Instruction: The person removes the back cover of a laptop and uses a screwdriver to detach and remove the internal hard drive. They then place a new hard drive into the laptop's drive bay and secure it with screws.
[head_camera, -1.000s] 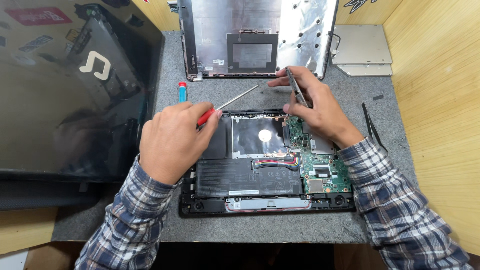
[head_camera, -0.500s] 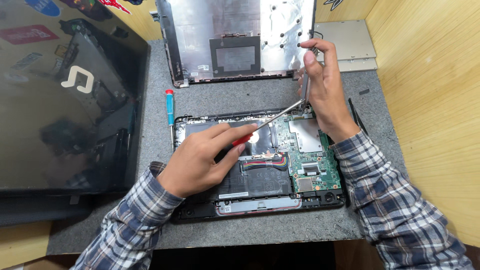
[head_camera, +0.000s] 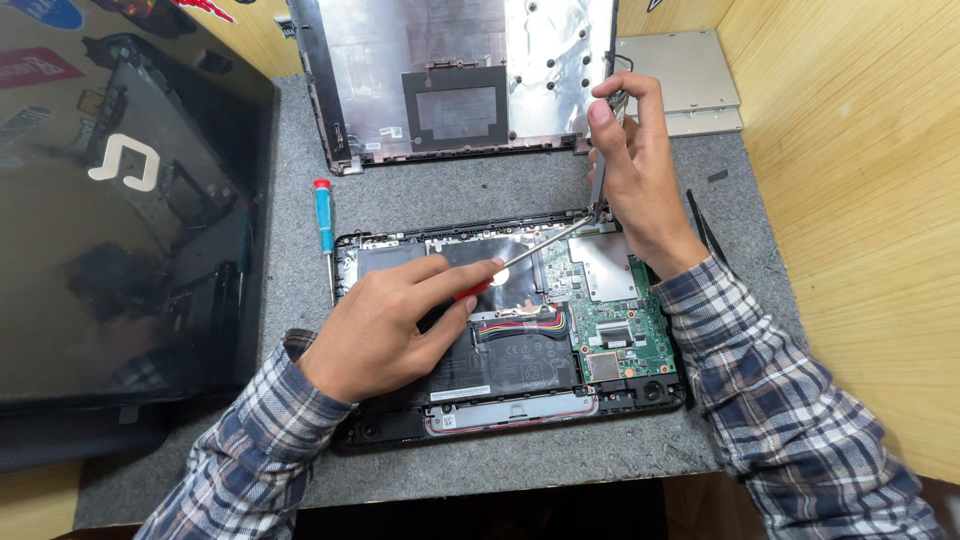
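An opened laptop base (head_camera: 520, 405) lies on a grey mat (head_camera: 430, 195), with its battery, green circuit board (head_camera: 625, 335) and metal shields exposed. My left hand (head_camera: 395, 325) grips a red-handled screwdriver (head_camera: 525, 255) whose shaft reaches up and right to the base's top right corner. My right hand (head_camera: 635, 165) holds metal tweezers (head_camera: 600, 180) upright, their tips down at that same corner, next to the screwdriver's tip.
The removed laptop cover (head_camera: 455, 80) lies inside-up at the back. A blue screwdriver (head_camera: 324, 225) rests left of the base. A black laptop (head_camera: 110, 200) fills the left side. A silver optical drive (head_camera: 680, 75) sits at the back right, a black pry tool (head_camera: 706, 225) beside my right wrist.
My right hand has gone from the base's right side up to its top right corner. My left hand has shifted right and swung the screwdriver's tip to that corner.
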